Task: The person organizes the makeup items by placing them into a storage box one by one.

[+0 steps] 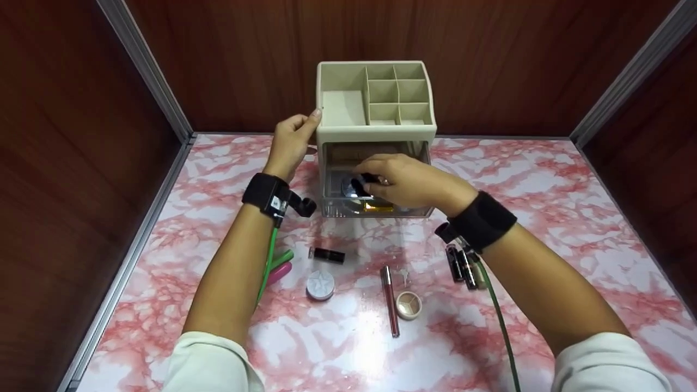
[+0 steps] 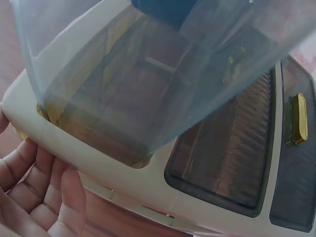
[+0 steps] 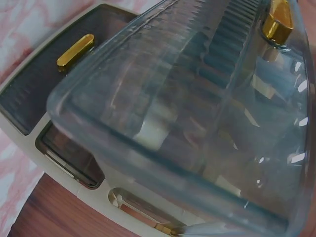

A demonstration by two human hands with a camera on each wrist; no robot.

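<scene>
A cream makeup organizer (image 1: 375, 132) stands at the back of the table, its clear top drawer (image 1: 337, 209) pulled out. My left hand (image 1: 291, 141) grips the organizer's left side; in the left wrist view its curled fingers (image 2: 44, 182) lie against the cream edge. Over the open drawer, my right hand (image 1: 405, 179) has fingers and thumb bent around a dark shiny item (image 1: 370, 178), whose kind is largely hidden. A bluish round piece (image 1: 349, 187) shows beside those fingertips. The drawer's gold handle (image 1: 378, 206) faces front. The right wrist view shows the drawer's clear wall (image 3: 173, 143), not the hand.
In front lie a black lipstick tube (image 1: 329, 256), a round star-lidded case (image 1: 320, 285), a red lip gloss tube (image 1: 390, 302) and a three-shade pot (image 1: 408, 305). Green (image 1: 282, 258) and pink tubes (image 1: 279, 273) are near the left forearm. Several dark tubes (image 1: 462, 267) lie right.
</scene>
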